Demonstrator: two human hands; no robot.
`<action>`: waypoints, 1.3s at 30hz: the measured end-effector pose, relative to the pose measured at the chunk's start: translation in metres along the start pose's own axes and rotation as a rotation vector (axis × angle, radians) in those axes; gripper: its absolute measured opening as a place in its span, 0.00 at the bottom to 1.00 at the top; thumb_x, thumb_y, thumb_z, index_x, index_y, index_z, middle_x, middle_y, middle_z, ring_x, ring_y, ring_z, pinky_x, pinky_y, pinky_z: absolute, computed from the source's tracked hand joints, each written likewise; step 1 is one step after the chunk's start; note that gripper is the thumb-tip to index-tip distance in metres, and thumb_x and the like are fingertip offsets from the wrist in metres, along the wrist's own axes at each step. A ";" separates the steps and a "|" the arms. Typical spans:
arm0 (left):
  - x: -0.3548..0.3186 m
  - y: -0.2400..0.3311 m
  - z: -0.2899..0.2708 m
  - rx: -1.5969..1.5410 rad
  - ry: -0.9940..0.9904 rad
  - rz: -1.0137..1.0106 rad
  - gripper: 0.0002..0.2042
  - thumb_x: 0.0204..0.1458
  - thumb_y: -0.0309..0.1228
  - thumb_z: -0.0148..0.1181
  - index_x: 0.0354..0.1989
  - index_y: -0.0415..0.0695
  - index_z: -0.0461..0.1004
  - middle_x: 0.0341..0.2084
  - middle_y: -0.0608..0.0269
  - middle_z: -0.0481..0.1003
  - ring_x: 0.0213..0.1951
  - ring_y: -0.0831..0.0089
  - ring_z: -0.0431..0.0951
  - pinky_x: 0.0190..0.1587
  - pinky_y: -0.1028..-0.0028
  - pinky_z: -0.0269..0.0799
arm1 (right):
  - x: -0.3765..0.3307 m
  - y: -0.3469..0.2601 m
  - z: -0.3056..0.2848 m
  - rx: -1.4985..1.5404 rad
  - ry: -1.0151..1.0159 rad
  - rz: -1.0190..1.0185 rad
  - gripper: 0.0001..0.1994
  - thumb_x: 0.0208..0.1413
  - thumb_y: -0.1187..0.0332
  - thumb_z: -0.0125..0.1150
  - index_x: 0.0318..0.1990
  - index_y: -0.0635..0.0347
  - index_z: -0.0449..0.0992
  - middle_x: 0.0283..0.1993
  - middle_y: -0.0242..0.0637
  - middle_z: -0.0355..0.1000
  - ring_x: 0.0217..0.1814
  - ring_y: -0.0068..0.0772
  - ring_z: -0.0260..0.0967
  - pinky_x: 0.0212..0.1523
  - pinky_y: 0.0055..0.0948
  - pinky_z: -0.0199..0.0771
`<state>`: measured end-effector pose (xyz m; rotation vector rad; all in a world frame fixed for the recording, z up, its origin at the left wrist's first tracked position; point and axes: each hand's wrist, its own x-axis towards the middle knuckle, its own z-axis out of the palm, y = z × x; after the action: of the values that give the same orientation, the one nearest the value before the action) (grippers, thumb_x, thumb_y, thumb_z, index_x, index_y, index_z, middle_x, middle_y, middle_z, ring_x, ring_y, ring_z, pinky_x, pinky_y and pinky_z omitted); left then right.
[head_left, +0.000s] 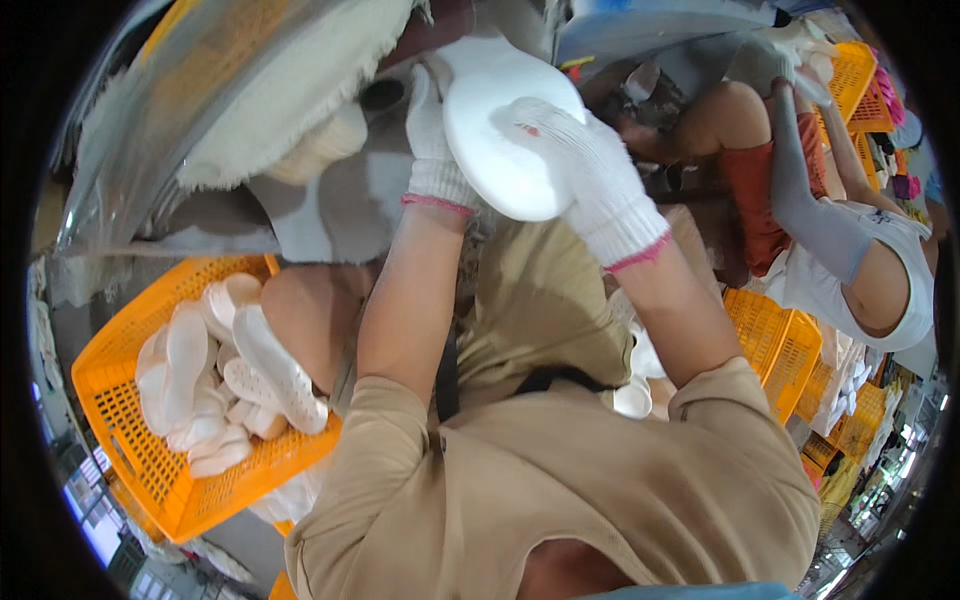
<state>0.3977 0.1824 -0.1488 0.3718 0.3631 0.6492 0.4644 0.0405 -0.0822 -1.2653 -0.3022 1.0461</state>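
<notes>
A smooth white shoe sole is held up in front of me, beside the machine. My left hand, in a white knitted glove with a pink cuff edge, grips the sole's left edge; the thumb points up and the other fingers are hidden behind it. Across the right part of the sole lies my right hand, gloved the same way and closed over its face and edge. A small reddish spot shows on the right glove. The sole's far end comes close to the dark machine part above it.
A frayed, pale buffing wheel sits under clear plastic at the upper left. An orange basket of white soles stands at my left. At right a co-worker in a white shirt sits near orange baskets.
</notes>
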 end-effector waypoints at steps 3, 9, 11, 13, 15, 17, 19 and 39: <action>-0.028 -0.008 -0.003 0.028 0.058 0.050 0.30 0.73 0.54 0.43 0.71 0.44 0.65 0.66 0.58 0.71 0.63 0.59 0.73 0.69 0.62 0.67 | -0.025 0.016 -0.022 0.077 0.058 0.083 0.19 0.58 0.72 0.69 0.55 0.70 0.78 0.48 0.40 0.81 0.45 0.28 0.80 0.47 0.30 0.83; -0.094 -0.029 -0.037 0.094 0.000 0.103 0.27 0.75 0.48 0.42 0.71 0.38 0.63 0.66 0.55 0.71 0.65 0.64 0.71 0.71 0.63 0.63 | -0.091 0.070 -0.077 -0.081 0.038 0.121 0.27 0.56 0.74 0.71 0.63 0.72 0.71 0.53 0.43 0.80 0.48 0.31 0.80 0.50 0.30 0.82; -0.111 -0.024 -0.051 0.015 -0.057 0.141 0.25 0.75 0.46 0.43 0.69 0.38 0.65 0.65 0.56 0.71 0.65 0.64 0.71 0.72 0.64 0.61 | -0.104 0.086 -0.077 -0.019 0.021 0.234 0.26 0.56 0.74 0.70 0.62 0.71 0.72 0.53 0.43 0.80 0.49 0.32 0.80 0.51 0.30 0.82; -0.119 -0.016 -0.058 0.009 0.163 0.146 0.26 0.75 0.48 0.44 0.69 0.39 0.65 0.63 0.56 0.73 0.63 0.65 0.73 0.70 0.64 0.65 | -0.106 0.094 -0.064 0.025 0.014 0.299 0.24 0.57 0.75 0.69 0.61 0.71 0.73 0.53 0.45 0.80 0.51 0.33 0.81 0.54 0.30 0.82; -0.116 -0.008 -0.055 -0.020 0.167 0.153 0.28 0.74 0.51 0.45 0.70 0.41 0.65 0.64 0.57 0.72 0.63 0.64 0.73 0.69 0.63 0.67 | -0.096 0.090 -0.041 -0.021 0.043 0.233 0.22 0.58 0.75 0.68 0.60 0.72 0.73 0.53 0.45 0.80 0.51 0.34 0.81 0.54 0.30 0.82; -0.100 -0.004 -0.043 -0.005 0.099 0.088 0.30 0.73 0.53 0.45 0.73 0.43 0.63 0.66 0.58 0.71 0.65 0.61 0.71 0.69 0.61 0.67 | -0.080 0.072 -0.016 0.015 0.109 0.138 0.20 0.60 0.75 0.67 0.58 0.73 0.74 0.53 0.45 0.80 0.51 0.34 0.81 0.54 0.30 0.82; -0.075 -0.004 -0.023 -0.051 0.046 0.075 0.31 0.72 0.55 0.46 0.73 0.43 0.63 0.66 0.57 0.71 0.66 0.59 0.71 0.69 0.60 0.68 | -0.060 0.046 0.001 0.121 0.120 0.059 0.19 0.61 0.74 0.68 0.57 0.72 0.75 0.53 0.44 0.80 0.51 0.34 0.81 0.54 0.29 0.82; -0.042 -0.021 -0.015 -0.023 0.169 -0.014 0.32 0.71 0.56 0.47 0.71 0.42 0.64 0.64 0.58 0.73 0.64 0.59 0.73 0.69 0.61 0.67 | -0.029 0.029 -0.036 -0.045 0.060 0.056 0.19 0.55 0.70 0.73 0.53 0.70 0.79 0.46 0.41 0.82 0.44 0.28 0.82 0.45 0.29 0.83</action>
<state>0.3711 0.1430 -0.1624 0.2927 0.5183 0.6722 0.4607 -0.0064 -0.1098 -1.3501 -0.2464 1.0519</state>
